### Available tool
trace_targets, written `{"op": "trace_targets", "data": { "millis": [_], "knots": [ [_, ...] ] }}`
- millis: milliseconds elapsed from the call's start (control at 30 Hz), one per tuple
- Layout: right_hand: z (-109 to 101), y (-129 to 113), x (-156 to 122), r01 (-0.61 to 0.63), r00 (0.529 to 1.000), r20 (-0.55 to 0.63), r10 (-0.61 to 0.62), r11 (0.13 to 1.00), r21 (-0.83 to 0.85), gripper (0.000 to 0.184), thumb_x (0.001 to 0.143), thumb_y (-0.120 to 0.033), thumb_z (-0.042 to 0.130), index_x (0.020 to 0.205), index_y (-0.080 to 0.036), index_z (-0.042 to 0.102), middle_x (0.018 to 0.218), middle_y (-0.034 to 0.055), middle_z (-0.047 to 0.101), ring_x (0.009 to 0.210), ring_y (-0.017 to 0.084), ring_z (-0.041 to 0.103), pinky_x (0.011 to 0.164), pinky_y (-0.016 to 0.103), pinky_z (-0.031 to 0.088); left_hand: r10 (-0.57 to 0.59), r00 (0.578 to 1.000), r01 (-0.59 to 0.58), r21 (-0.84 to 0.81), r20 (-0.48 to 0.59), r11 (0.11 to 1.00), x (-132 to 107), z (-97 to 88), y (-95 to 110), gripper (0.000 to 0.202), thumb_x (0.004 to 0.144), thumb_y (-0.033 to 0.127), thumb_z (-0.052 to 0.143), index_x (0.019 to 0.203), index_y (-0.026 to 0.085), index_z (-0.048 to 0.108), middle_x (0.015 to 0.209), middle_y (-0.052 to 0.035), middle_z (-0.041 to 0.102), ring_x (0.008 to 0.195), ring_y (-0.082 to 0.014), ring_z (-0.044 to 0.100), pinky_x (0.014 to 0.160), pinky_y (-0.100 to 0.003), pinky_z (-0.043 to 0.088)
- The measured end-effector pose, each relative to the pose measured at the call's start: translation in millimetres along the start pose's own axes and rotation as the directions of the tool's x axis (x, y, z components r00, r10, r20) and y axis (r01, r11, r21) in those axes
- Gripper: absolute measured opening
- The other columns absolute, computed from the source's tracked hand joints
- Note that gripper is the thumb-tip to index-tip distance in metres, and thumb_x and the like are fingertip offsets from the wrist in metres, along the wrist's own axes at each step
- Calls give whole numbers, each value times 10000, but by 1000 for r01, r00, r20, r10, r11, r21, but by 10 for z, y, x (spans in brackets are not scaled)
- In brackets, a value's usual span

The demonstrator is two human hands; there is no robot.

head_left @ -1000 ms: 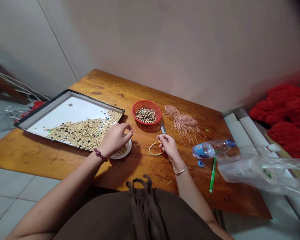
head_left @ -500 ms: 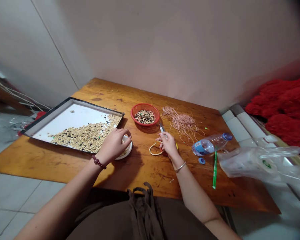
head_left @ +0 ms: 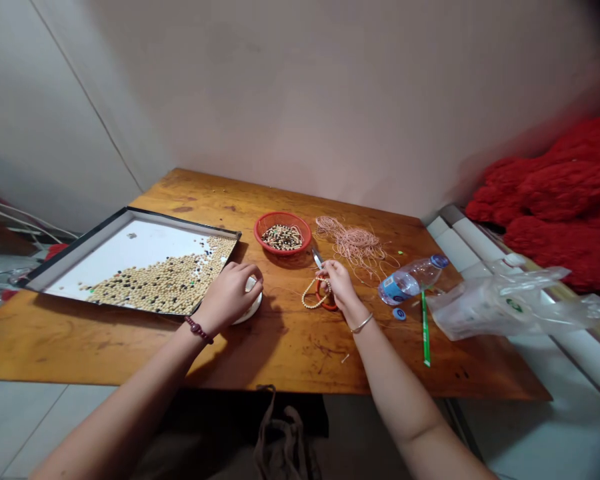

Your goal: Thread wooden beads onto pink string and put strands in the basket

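Note:
My left hand (head_left: pixel 233 288), fingertips pinched together, is over a small white bowl (head_left: pixel 254 308) and hides much of it. Whether anything is between those fingertips I cannot make out. Closed around scissors, my right hand (head_left: pixel 341 285) has the metal blades (head_left: pixel 317 257) pointing away from me, and an orange-red handle loop (head_left: pixel 326 303) shows below the fingers. A curved strand of pale beads (head_left: pixel 307 299) hangs or lies beside this hand. To the left, a shallow black-edged tray (head_left: pixel 153 243) bears many loose pale beads (head_left: pixel 167 280) mixed with dark ones.
Behind my hands stands a red plastic basket (head_left: pixel 258 233) of beads, with a tangle of pink cord (head_left: pixel 357 241) to its right. Farther right lie a plastic bottle (head_left: pixel 405 283), a blue cap (head_left: pixel 399 313), a green strip (head_left: pixel 425 333) and a clear plastic bag (head_left: pixel 485 310).
The whole view has shifted a little. My left hand stays at the bowl and my right hand keeps the scissors; more of their orange-red handle now shows beside the bead strand.

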State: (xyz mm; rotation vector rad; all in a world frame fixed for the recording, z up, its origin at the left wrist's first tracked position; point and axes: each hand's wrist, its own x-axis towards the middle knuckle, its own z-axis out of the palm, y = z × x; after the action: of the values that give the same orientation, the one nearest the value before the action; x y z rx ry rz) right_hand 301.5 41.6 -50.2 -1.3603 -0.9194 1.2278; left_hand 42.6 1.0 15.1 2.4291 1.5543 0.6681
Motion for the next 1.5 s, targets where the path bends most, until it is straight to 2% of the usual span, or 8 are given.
{"op": "trace_targets", "data": {
  "millis": [267, 500, 600, 767, 933, 1067, 1267, 1500],
  "knots": [
    [-48, 12, 20, 4, 1000, 7, -5, 999, 45, 222, 831, -405, 534, 835, -197, 455, 658, -18, 619, 371, 51, 473, 325, 140, 297, 37, 999, -37, 38, -5, 999, 66, 51, -59, 158, 836, 284, 468, 817, 202, 602, 870, -51, 658, 853, -237, 532, 765, -343, 403],
    [-43, -12, 4, 84, 993, 84, -88, 995, 50, 294, 721, -431, 641, 809, -171, 537, 703, -23, 591, 366, 21, 430, 305, 132, 185, 97, 995, -93, 94, -35, 991, 271, 114, -107, 176, 846, 284, 463, 810, 197, 612, 867, -59, 666, 841, -239, 539, 750, -336, 409],
    [-23, -14, 6, 102, 986, 129, -109, 993, 59, 322, 695, -451, 658, 791, -161, 558, 703, -24, 590, 342, 0, 360, 312, 146, 162, 97, 995, -93, 117, -30, 989, 378, 145, -118, 181, 850, 284, 467, 839, 197, 625, 877, -62, 673, 851, -238, 547, 766, -333, 416],
    [18, 3, 3, 81, 978, 187, -94, 994, 75, 315, 659, -424, 689, 786, -150, 597, 622, -54, 526, 338, -16, 255, 326, 159, 104, 106, 994, -104, 159, -4, 982, 518, 167, -50, 211, 863, 269, 457, 859, 188, 652, 913, -86, 679, 884, -232, 561, 797, -327, 424],
    [5, 6, 3, 33, 974, 219, -56, 994, 107, 307, 680, -411, 665, 842, -158, 599, 666, -54, 534, 330, -20, 214, 325, 158, 87, 79, 994, -92, 180, 76, 979, 596, 211, 84, 157, 816, 226, 527, 824, 182, 677, 908, -124, 685, 933, -258, 584, 836, -355, 432],
    [-9, -3, 11, 26, 975, 216, -56, 990, 139, 290, 706, -396, 644, 857, -154, 592, 663, -57, 526, 327, -22, 205, 326, 153, 79, 76, 989, -96, 160, 125, 982, 644, 347, 257, 140, 774, 237, 619, 892, 186, 674, 986, -148, 683, 1016, -288, 580, 889, -384, 423],
    [-1, -5, 40, 0, 976, 216, -32, 989, 149, 257, 715, -357, 636, 847, -139, 606, 652, -54, 528, 314, -27, 215, 321, 142, 74, 112, 978, -125, 63, 173, 990, 807, 648, 502, 176, 812, 320, 600, 922, 218, 692, 968, -95, 704, 960, -241, 625, 835, -310, 447],
    [-28, -29, 73, -8, 983, 180, -25, 984, 180, 213, 722, -334, 609, 829, -150, 600, 626, -60, 516, 329, -18, 218, 327, 140, 100, 7, 987, -1, -39, 162, 999, 909, 919, 648, 228, 820, 372, 566, 864, 220, 730, 861, -94, 724, 811, -226, 666, 722, -293, 461]
  ]
}}
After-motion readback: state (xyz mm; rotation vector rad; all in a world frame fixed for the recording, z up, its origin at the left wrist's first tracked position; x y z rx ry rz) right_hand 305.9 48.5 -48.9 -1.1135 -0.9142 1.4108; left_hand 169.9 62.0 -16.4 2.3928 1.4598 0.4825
